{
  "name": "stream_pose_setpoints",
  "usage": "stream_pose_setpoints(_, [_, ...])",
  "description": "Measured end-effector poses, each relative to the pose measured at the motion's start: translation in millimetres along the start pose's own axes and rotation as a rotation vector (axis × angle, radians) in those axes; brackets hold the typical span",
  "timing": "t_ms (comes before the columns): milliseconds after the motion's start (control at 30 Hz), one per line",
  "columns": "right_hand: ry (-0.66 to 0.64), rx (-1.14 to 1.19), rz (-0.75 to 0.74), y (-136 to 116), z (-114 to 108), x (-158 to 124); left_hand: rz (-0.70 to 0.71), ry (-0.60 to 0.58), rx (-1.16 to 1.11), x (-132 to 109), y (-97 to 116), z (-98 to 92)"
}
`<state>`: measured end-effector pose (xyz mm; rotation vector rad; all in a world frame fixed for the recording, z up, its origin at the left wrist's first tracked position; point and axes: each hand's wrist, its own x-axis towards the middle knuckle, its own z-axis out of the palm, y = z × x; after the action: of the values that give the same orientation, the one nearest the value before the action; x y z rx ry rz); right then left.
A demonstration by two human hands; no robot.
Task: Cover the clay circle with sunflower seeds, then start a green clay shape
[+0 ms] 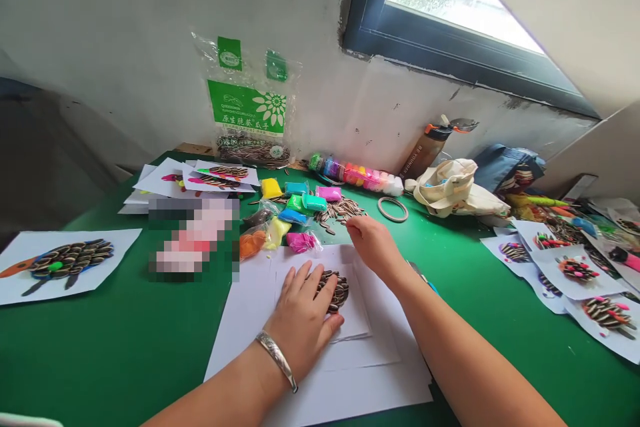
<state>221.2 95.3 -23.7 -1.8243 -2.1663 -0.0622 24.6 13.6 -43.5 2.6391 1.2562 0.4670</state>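
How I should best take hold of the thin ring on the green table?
Pinch the ring at its near rim, coming from above with the right hand: it lies flat on the table, and its open middle lets one finger go inside.

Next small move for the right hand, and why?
Probably pinch one seed from the loose sunflower seeds with the right hand. It hangs right beside them, while the left hand presses down next to the seed cluster on the white paper, so it seems the free one.
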Motion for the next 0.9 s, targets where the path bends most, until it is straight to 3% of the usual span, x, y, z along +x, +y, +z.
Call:
stream_pose_setpoints(467, [-0.095,-0.062,0.011,-22.7,37.6,30.9,0.023,0.009,0.026,-0.7,-2.3,4.6])
stream_pose_setpoints(567, [-0.116,-0.056,-0.004,-25.3,30.5,27.6,0.025,0.013,0.023,-0.3,-1.8,3.4])
stream_pose_setpoints(733, [-0.069,0.019,0.012,-20.5,-1.3,1.7,0.028,0.02,0.016,0.4,-2.2,2.9])
stream_pose_setpoints(900, [-0.001,0.522,0.104,-8.4,-19.8,-50.6,0.03,0.03,0.017,0.6,-2.7,5.2])
